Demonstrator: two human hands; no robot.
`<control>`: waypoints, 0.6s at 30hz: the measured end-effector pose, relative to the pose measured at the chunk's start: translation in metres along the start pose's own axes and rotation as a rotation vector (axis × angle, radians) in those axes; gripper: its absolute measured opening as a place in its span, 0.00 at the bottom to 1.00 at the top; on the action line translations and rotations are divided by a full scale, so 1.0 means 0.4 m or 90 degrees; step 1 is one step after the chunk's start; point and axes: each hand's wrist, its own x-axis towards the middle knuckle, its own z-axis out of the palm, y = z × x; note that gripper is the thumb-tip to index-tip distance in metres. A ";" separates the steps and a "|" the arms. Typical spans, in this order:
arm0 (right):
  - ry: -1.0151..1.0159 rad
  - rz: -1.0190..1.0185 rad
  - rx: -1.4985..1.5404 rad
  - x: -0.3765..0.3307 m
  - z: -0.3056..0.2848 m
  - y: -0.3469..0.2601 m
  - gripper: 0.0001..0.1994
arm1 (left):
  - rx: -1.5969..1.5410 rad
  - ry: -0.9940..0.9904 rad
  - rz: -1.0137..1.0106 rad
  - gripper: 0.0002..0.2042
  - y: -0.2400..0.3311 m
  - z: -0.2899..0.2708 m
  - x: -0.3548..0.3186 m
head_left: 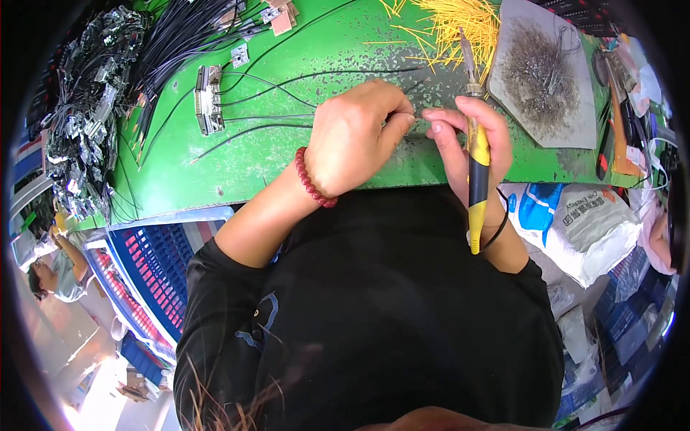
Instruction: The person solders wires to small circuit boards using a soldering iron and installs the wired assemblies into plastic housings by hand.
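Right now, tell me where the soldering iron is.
In the head view, the soldering iron is right of centre in the right hand, its tip left of the grey pad.

One view only: it looks steeply down from the wearer's head, upright and unmirrored, taken by the left of two side-by-side fisheye cameras. Its wide lens bends straight edges toward a dark, rounded rim. It sits near: the black shirt fills the lower middle, the hands lie upper middle, and the green counter spans the top.
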 end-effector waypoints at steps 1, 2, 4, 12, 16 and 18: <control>0.001 0.001 0.000 0.001 0.001 -0.001 0.20 | -0.001 -0.004 0.002 0.03 0.000 0.000 -0.001; 0.008 0.001 -0.007 0.003 0.003 -0.001 0.20 | -0.002 -0.009 0.003 0.03 0.001 0.001 -0.001; 0.015 -0.001 -0.014 0.008 0.006 -0.002 0.19 | 0.005 -0.008 0.007 0.03 0.005 0.006 -0.003; -0.022 0.110 0.043 0.030 0.000 -0.014 0.22 | -0.016 0.012 -0.008 0.03 0.005 0.008 -0.008; -0.016 0.106 0.038 0.034 0.008 -0.013 0.22 | -0.005 0.004 0.008 0.03 0.006 0.007 -0.009; -0.036 0.154 0.076 0.038 0.006 -0.011 0.22 | -0.001 0.002 0.016 0.03 0.007 0.004 -0.011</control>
